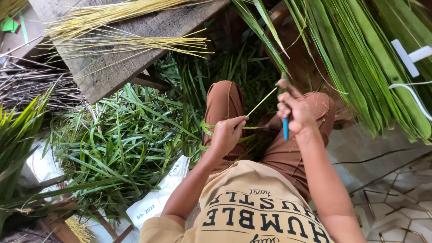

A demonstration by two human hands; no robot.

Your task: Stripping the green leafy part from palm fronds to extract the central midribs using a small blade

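Your left hand (pixel 227 134) pinches the pale leaf rib (pixel 261 102) above your knees, a green leaf strip (pixel 208 130) curling just beside it. Right of the rib, your right hand (pixel 294 110) is clenched on a blue-handled knife (pixel 285 128). Beyond the rib, yellow ribs (pixel 135 42) lie on the wooden desk (pixel 112 72).

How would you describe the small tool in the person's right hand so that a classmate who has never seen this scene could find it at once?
Start at the brown trousers of the seated person, above the heap of green leaves. Over the right knee, the right hand closes around a short tool whose handle pokes out below the fist. It is bright blue, the only blue thing among greens, yellows and browns.
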